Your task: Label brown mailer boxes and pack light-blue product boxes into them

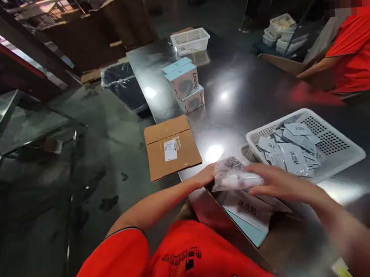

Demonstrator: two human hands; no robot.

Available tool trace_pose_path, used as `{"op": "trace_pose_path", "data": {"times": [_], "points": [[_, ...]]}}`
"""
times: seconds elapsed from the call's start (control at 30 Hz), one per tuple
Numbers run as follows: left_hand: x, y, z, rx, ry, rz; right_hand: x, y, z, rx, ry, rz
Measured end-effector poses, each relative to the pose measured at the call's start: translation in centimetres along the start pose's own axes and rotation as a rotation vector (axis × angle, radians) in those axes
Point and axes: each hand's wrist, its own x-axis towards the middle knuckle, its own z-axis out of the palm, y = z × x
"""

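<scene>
Red shirt (192,239) nearest; bin (126,90) left on dark floor (128,146), brown carton (161,167) overhanging the metal table (234,122), left hand (206,176) at a clear-wrapped bundle (234,178), grip unclear, right hand (278,182) clasping it above a printed packet (247,210), white basket (354,154) beside, co-worker's sleeve (352,38) far right

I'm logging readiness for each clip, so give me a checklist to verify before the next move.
1. Right hand at the plastic bag: ok, fingers and thumb at its right end.
2. Left hand grip: cannot tell, fingertips hidden.
3. Bag contents: cannot tell, blurred.
4. Near white basket stocked: ok, holds printed packets.
5. Brown cardboard fully on the table: not ok, overhangs the edge.
</scene>
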Motion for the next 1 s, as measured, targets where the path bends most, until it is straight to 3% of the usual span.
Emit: {"op": "trace_pose_path", "data": {"times": [0.1,0.2,0.27,0.33,0.43,0.57,0.73,0.8,0.93,1.0], "points": [[0.1,-0.2,0.1,-0.139,-0.043,0.095,4.4,-4.3,5.5,-0.381,-0.088,0.071],[0.3,-0.3,0.0,-0.156,-0.027,0.151,5.9,-6.2,7.5,-0.522,-0.117,0.11],[0.4,-0.4,-0.1,-0.116,-0.025,0.185,4.5,-6.2,6.6,-0.438,-0.088,0.011],[0.5,-0.5,0.0,-0.078,-0.026,0.209,1.7,-5.5,5.0,-0.344,0.051,-0.03],[0.6,-0.5,0.2,-0.045,0.0,0.207,-2.7,-3.6,4.0,-0.474,0.328,0.117],[0.2,-0.3,0.4,0.045,0.017,0.223,-5.4,-1.0,7.8,-0.811,0.436,0.216],[-0.8,0.2,0.1,0.186,0.046,0.213,-6.3,0.0,12.3,-1.023,0.649,0.128],[-1.1,0.6,0.0,0.257,0.089,0.161,-7.2,-0.6,13.4,-1.016,0.594,0.12],[-1.2,1.2,0.2,0.423,0.151,0.142,-9.4,-2.1,15.1,-0.629,0.234,0.131],[-1.0,1.4,0.4,0.51,0.179,0.17,-9.9,-2.4,15.0,-0.435,0.248,0.127]]}}
